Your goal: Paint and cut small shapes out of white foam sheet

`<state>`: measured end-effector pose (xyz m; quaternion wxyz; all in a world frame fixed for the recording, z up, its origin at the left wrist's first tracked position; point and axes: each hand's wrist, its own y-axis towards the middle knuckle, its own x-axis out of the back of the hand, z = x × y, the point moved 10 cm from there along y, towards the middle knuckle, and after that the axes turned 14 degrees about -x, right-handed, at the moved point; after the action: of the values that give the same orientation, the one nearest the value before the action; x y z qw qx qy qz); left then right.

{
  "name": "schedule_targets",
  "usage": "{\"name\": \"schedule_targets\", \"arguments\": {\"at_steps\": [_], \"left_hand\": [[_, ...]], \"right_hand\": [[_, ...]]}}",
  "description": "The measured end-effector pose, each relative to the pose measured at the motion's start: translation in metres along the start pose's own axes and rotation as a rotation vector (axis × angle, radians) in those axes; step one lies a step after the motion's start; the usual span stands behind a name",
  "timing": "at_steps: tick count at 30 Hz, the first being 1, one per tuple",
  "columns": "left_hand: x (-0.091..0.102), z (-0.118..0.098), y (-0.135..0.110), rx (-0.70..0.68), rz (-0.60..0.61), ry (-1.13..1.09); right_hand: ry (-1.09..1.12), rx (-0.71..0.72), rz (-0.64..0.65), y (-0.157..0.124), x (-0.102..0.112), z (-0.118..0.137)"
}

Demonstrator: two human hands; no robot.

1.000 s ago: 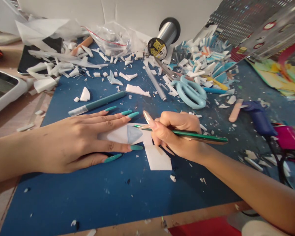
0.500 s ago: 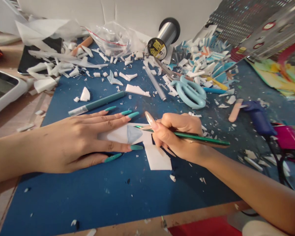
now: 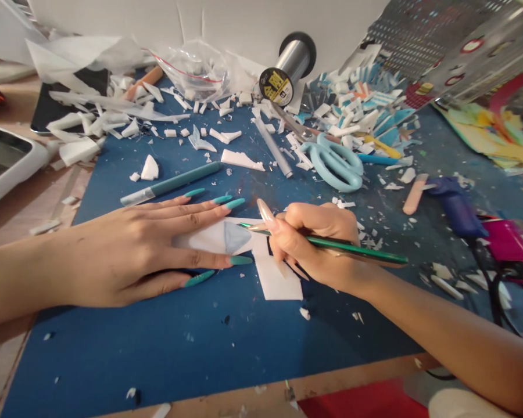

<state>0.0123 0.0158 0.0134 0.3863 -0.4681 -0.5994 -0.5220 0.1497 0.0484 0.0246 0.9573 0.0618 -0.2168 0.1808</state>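
Observation:
My left hand lies flat, fingers spread, across a strip of thin white paper. Between its index finger and thumb side shows a small grey-blue patch with a darker outline, on or under the paper; I cannot tell which. Pinched in my right hand is a slim, shiny green pen-like tool. Its pointed tip touches or hovers just over the top edge of the patch. A white piece sticks out toward me from below my right hand, which hides part of it.
Around the blue mat lie a teal marker, a clear grey stick, light-blue scissors and a wire spool. White scraps pile at the back. A blue glue-gun-like tool with a cable is at right.
Almost nothing differs. The whole view has shifted very slightly left, while both hands keep the same pose and the tool tip stays at the patch's upper edge.

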Motion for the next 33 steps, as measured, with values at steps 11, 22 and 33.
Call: {"name": "schedule_targets", "arguments": {"at_steps": [11,22,33], "left_hand": [[-0.001,-0.002,-0.001,0.004,0.026,-0.006],[0.001,0.003,-0.002,0.047,-0.008,-0.043],[0.002,0.002,0.0,0.02,-0.017,-0.012]], "right_hand": [[-0.047,0.01,0.0,-0.004,0.003,0.001],[-0.084,0.038,-0.011,-0.008,0.004,0.005],[-0.087,0.002,-0.026,-0.012,0.005,0.006]]}}
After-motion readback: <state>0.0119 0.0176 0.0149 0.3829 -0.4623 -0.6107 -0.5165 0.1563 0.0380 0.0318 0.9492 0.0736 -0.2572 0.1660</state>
